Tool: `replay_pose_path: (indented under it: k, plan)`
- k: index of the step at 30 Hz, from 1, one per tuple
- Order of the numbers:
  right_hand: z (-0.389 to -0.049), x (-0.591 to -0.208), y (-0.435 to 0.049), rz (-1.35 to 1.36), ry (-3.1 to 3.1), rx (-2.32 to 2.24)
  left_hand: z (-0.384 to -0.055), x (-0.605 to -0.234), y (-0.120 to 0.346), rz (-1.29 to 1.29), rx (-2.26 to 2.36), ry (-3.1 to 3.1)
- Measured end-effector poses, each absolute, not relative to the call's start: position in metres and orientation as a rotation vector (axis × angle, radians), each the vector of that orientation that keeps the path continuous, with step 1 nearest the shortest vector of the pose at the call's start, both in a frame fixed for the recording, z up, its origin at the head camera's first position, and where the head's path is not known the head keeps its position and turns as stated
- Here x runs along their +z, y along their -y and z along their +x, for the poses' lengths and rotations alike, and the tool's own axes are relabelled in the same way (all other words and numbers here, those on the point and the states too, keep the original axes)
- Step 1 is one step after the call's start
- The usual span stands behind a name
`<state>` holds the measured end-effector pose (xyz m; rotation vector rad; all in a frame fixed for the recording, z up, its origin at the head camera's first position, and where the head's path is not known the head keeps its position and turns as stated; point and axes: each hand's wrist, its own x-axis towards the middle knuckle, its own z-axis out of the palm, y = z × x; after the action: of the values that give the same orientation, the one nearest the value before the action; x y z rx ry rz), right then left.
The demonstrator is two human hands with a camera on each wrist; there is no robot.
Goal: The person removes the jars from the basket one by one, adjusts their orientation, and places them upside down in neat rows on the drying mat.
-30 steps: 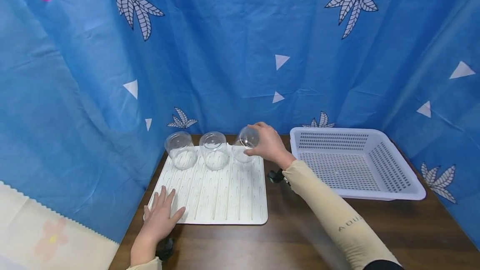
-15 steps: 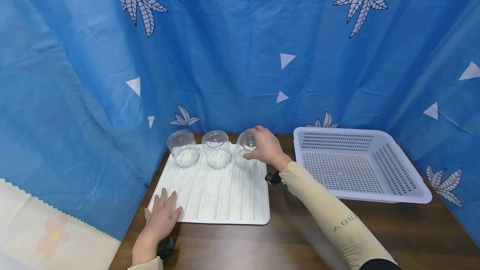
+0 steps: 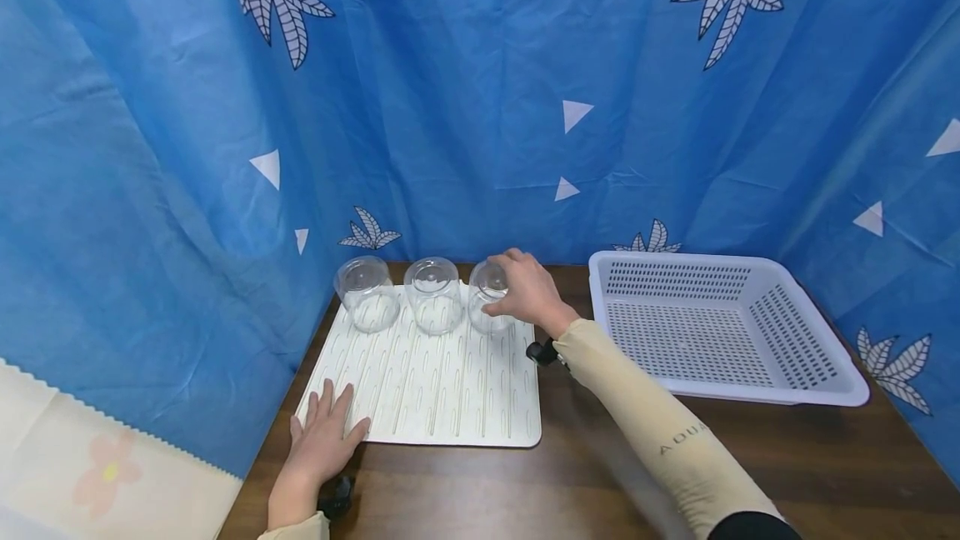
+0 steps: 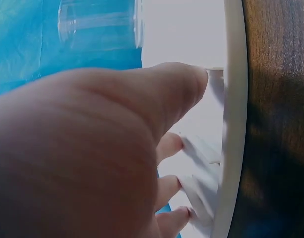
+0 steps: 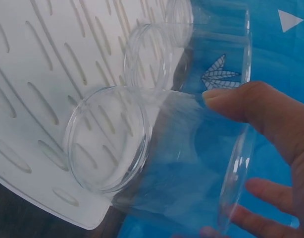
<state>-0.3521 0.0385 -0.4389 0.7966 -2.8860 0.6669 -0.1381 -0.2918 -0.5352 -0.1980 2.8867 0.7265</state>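
Note:
Three clear plastic cups stand upside down in a row along the far edge of a white ridged drying mat [image 3: 457,394]: a left cup [image 3: 367,298], a middle cup [image 3: 433,298] and a right cup [image 3: 482,294]. Around the right cup [image 5: 181,153] curl the thumb and fingers of my right hand [image 3: 531,294]; its rim lies on the mat, and the thumb shows against its side in the right wrist view. My left hand [image 3: 318,444] rests with fingers spread on the mat's near left corner. The left wrist view shows that thumb [image 4: 177,87] near the mat's edge.
A white perforated plastic basket [image 3: 757,390] is at the right on the brown wooden table [image 3: 600,473]. Behind everything hangs a blue patterned curtain [image 3: 465,107]. A pale cloth with a flower print [image 3: 105,469] lies at the lower left.
The right cup has come down from a tilt to stand on the mat in line with the others, my right hand moving with it. My left hand stays in place.

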Motion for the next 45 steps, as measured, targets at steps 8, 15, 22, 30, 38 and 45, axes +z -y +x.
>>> replay_pose_path:
  k: [8,15,22,30,38,45]
  plan:
    - [-0.354,-0.446,-0.036,0.812,2.887,0.716,-0.138,-0.537,0.292,-0.200,0.709,-2.884]
    - [-0.360,-0.449,-0.035,0.824,2.885,0.732,-0.141,-0.538,0.291,-0.196,0.707,-2.896]
    - [-0.362,-0.451,-0.034,0.830,2.882,0.744,-0.141,-0.537,0.291,-0.192,0.718,-2.894]
    - [-0.361,-0.455,-0.032,0.816,2.873,0.809,-0.141,-0.537,0.291,-0.197,0.717,-2.892]
    - [-0.357,-0.456,-0.031,0.801,2.873,0.797,-0.140,-0.541,0.292,-0.195,0.718,-2.888]
    - [-0.350,-0.447,-0.034,0.746,2.875,0.739,-0.142,-0.539,0.293,-0.184,0.727,-2.892]
